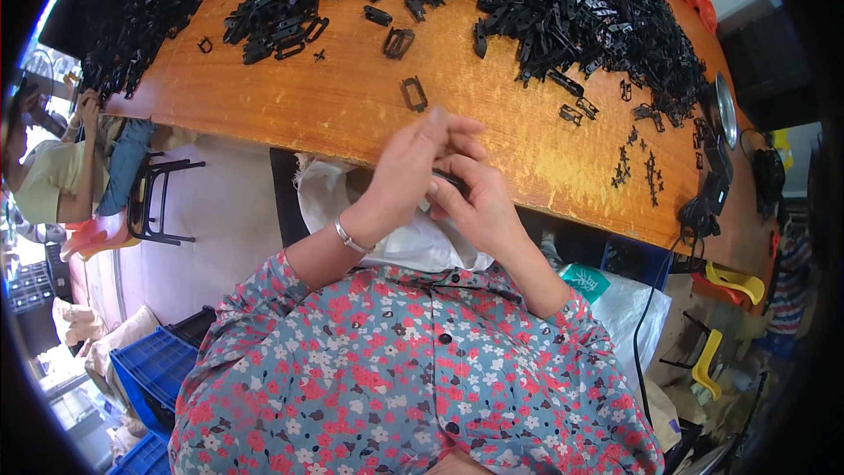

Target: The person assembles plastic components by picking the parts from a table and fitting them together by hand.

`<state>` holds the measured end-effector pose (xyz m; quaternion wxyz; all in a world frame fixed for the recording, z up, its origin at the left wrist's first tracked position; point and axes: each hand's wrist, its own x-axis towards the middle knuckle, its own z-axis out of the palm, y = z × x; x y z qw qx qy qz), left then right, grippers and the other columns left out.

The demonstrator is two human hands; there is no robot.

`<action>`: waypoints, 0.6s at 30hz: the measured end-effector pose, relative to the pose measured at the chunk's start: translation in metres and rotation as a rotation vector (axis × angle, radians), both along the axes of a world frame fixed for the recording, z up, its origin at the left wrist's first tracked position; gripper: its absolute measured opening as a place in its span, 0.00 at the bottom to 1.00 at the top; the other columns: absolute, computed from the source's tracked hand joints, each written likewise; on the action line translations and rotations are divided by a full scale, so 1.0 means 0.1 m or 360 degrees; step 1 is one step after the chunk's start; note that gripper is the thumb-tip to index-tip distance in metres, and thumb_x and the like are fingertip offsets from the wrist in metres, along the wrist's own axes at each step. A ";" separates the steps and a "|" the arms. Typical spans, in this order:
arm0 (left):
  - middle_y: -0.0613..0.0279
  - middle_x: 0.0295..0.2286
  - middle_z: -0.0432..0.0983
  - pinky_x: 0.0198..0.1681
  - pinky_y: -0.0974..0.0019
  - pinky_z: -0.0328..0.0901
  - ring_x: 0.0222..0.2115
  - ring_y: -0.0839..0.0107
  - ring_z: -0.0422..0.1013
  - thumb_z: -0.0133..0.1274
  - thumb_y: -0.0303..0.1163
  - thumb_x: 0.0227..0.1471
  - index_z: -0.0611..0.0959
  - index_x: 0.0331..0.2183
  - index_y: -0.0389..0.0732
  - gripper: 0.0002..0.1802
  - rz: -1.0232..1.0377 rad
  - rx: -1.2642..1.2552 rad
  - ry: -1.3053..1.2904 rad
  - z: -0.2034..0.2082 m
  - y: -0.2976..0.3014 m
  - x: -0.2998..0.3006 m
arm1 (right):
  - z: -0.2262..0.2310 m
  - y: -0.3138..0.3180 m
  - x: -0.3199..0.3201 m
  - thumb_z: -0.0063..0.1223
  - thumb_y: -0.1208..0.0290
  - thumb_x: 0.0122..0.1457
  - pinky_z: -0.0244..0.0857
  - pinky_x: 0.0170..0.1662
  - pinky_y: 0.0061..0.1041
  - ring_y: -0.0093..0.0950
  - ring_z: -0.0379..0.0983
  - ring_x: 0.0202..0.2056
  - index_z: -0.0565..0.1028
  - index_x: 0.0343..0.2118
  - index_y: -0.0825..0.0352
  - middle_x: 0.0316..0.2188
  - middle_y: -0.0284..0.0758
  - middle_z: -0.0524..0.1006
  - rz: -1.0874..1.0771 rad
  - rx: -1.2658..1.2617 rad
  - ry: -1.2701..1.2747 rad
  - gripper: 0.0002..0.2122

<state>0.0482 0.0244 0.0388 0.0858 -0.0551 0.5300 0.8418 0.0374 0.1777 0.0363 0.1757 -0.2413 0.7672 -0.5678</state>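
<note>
Just over the table's front edge, my left hand [406, 171] reaches across in front of my right hand. Its fingers are stretched out and a little apart, somewhat blurred, with nothing seen in them. My right hand [483, 204] is closed, thumb against bent fingers, on a small black plastic part [452, 181]. Most of that part is hidden by the fingers. Beyond my hands, a black rectangular plastic frame [413, 94] lies alone on the wooden table [299, 110].
Large heaps of black plastic parts [563, 13] cover the table's far side. Small cross-shaped black pieces [651, 178] lie at the right, near a black cable [699, 215]. A white bag [325, 202] hangs below the edge. Another person [61, 171] sits at the left.
</note>
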 end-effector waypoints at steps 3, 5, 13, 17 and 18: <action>0.57 0.33 0.80 0.41 0.70 0.71 0.33 0.73 0.75 0.36 0.52 0.75 0.81 0.46 0.33 0.31 0.0267 -0.0127 0.0022 0.01 -0.13 -0.14 | 0.08 -0.11 0.01 0.57 0.74 0.68 0.71 0.32 0.20 0.18 0.76 0.28 0.76 0.50 0.75 0.30 0.30 0.79 0.0031 -0.0321 -0.0717 0.12; 0.62 0.30 0.79 0.34 0.75 0.67 0.27 0.80 0.71 0.39 0.51 0.74 0.81 0.45 0.33 0.29 0.0444 -0.0261 0.0052 -0.01 -0.21 -0.19 | 0.04 -0.09 0.06 0.57 0.74 0.68 0.71 0.32 0.20 0.18 0.76 0.27 0.76 0.49 0.75 0.30 0.30 0.80 0.0057 -0.0365 -0.0716 0.12; 0.65 0.28 0.77 0.25 0.79 0.60 0.22 0.84 0.65 0.39 0.49 0.75 0.81 0.45 0.35 0.26 0.0343 -0.0281 -0.0057 -0.16 -0.17 0.06 | -0.14 0.07 0.22 0.57 0.73 0.68 0.70 0.29 0.22 0.19 0.77 0.24 0.79 0.42 0.74 0.24 0.31 0.80 0.0046 -0.0160 -0.0609 0.08; 0.68 0.27 0.77 0.26 0.79 0.61 0.22 0.85 0.65 0.42 0.45 0.74 0.82 0.46 0.37 0.22 0.0286 -0.0345 0.0002 -0.21 -0.21 0.03 | -0.24 0.12 0.21 0.56 0.72 0.69 0.70 0.28 0.23 0.19 0.77 0.23 0.79 0.41 0.72 0.25 0.32 0.81 0.0046 -0.0158 -0.0571 0.08; 0.68 0.27 0.77 0.26 0.80 0.61 0.21 0.85 0.65 0.43 0.43 0.74 0.83 0.46 0.38 0.20 0.0269 -0.0512 0.0109 -0.23 -0.26 -0.03 | -0.29 0.11 0.22 0.58 0.70 0.67 0.71 0.28 0.27 0.24 0.79 0.24 0.79 0.41 0.71 0.25 0.35 0.81 0.0041 0.0011 -0.0508 0.08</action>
